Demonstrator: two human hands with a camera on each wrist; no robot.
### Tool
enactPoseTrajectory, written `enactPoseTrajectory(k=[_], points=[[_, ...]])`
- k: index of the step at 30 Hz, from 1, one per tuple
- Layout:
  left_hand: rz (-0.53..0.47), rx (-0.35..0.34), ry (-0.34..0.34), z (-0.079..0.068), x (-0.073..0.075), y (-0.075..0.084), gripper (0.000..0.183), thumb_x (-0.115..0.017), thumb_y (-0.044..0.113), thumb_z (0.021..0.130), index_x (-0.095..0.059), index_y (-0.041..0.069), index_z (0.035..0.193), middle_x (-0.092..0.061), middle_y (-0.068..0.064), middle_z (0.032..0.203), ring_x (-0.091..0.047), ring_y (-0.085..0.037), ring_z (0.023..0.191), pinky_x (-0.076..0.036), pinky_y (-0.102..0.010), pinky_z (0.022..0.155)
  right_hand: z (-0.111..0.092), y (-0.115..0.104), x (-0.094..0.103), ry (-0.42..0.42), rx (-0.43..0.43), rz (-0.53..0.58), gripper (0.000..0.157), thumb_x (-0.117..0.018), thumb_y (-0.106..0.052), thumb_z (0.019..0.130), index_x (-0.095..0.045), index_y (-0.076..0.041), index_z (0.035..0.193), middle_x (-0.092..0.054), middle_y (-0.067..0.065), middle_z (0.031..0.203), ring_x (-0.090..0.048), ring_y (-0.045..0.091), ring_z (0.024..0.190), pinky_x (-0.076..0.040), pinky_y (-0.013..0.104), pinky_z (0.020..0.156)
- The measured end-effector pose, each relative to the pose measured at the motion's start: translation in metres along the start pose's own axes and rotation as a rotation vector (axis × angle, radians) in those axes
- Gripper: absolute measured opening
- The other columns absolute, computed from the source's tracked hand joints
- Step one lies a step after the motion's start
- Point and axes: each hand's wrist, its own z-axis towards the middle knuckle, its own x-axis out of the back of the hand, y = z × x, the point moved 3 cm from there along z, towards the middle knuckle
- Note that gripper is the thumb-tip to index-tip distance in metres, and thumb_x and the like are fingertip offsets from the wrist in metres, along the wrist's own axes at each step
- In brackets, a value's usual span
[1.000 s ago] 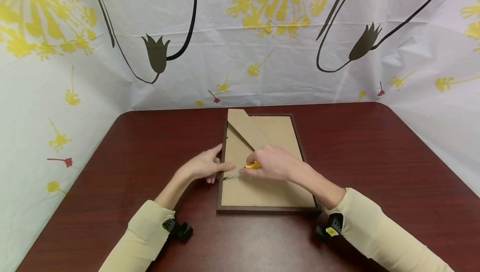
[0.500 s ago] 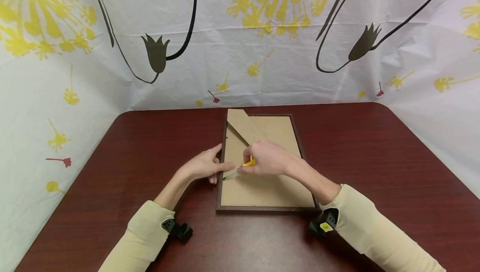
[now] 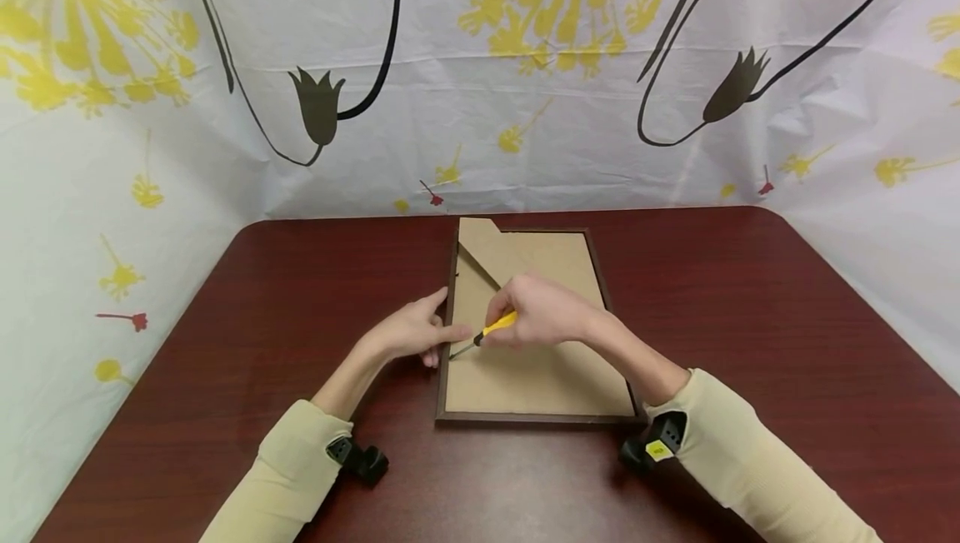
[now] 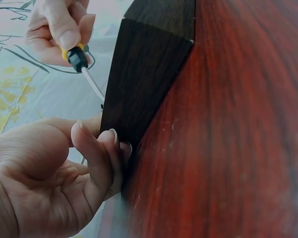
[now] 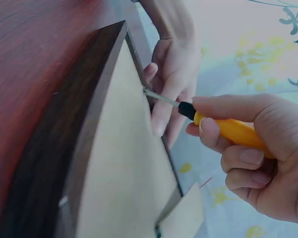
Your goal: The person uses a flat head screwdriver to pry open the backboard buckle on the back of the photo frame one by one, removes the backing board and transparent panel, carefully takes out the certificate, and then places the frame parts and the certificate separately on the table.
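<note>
The frame [image 3: 536,420] lies flat on the table in front of me, back side up, a rectangle with narrow dark brown rails that show a wood-like grain in the wrist views. Set inside it is a smooth tan board [image 3: 480,389], matte like pressed fibre or card. My right hand [image 3: 546,310] is curled round a screwdriver [image 5: 238,134], thumb and fingers pinching its smooth, bright yellow handle; it has a black collar and a thin metal shank. The shank slants down to the left, its tip at the inner edge of the left rail. My left hand [image 3: 408,331] pinches that same rail, thumb laid over it onto the board, fingers bent against its outer side.

Across the upper board runs a flat tan stand [image 3: 480,236] with an angled top, poking past the top rail; my right hand hides its lower end. My left thumb sits just beside the shank, crowding the tip. A small dark tab [image 3: 456,275] shows higher on the left rail. The table [image 3: 750,293] is glossy red-brown with streaky grain. Behind it hangs a creased white sheet [image 3: 600,143] printed with flowers. Black cameras [image 3: 358,460] ride at my cream sleeves [image 3: 300,451].
</note>
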Motion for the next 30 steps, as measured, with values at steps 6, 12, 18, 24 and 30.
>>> enactPoseTrajectory(k=[6, 12, 18, 24, 30], points=[[0.015, 0.008, 0.007, 0.000, 0.000, 0.002, 0.097, -0.073, 0.036, 0.095, -0.010, 0.006, 0.163, -0.061, -0.010, 0.072, -0.060, -0.016, 0.049, -0.056, -0.031, 0.068, 0.005, -0.012, 0.004, 0.019, -0.007, -0.056, 0.009, -0.081, -0.019, 0.083, -0.077, -0.014, 0.078, -0.062, -0.012, 0.055, -0.057, 0.007, 0.047, -0.042, 0.021, 0.051], [0.039, -0.006, -0.002, 0.000, 0.001, 0.002, 0.094, -0.071, 0.031, 0.097, -0.009, 0.003, 0.162, -0.062, -0.010, 0.070, -0.060, -0.015, 0.048, -0.055, -0.030, 0.067, 0.014, -0.020, 0.006, -0.014, -0.041, -0.086, 0.012, -0.080, -0.019, 0.083, -0.074, -0.015, 0.073, -0.057, -0.011, 0.048, -0.049, 0.005, 0.044, -0.040, 0.022, 0.050], [0.042, -0.021, -0.007, 0.000, 0.000, 0.002, 0.090, -0.069, 0.025, 0.098, -0.009, 0.004, 0.162, -0.062, -0.010, 0.068, -0.060, -0.015, 0.048, -0.054, -0.029, 0.067, 0.026, -0.034, 0.008, -0.072, -0.102, -0.096, 0.022, -0.078, -0.019, 0.085, -0.070, -0.014, 0.065, -0.055, -0.007, 0.045, -0.049, 0.006, 0.038, -0.044, 0.023, 0.048], [0.010, -0.052, -0.010, 0.000, 0.001, 0.002, 0.087, -0.069, 0.021, 0.097, -0.014, 0.009, 0.163, -0.060, -0.010, 0.065, -0.060, -0.016, 0.046, -0.054, -0.031, 0.062, 0.033, -0.044, 0.010, -0.088, -0.134, -0.091, 0.024, -0.080, -0.023, 0.085, -0.071, -0.008, 0.070, -0.056, -0.004, 0.045, -0.055, 0.012, 0.037, -0.051, 0.028, 0.051], [0.015, -0.044, -0.019, 0.001, 0.000, 0.002, 0.088, -0.069, 0.024, 0.098, -0.013, 0.005, 0.162, -0.059, -0.009, 0.066, -0.060, -0.015, 0.047, -0.056, -0.030, 0.065, 0.020, -0.028, 0.006, -0.028, -0.143, 0.062, 0.020, -0.080, -0.018, 0.087, -0.063, -0.010, 0.079, -0.060, -0.001, 0.049, -0.059, 0.019, 0.040, -0.052, 0.033, 0.047]])
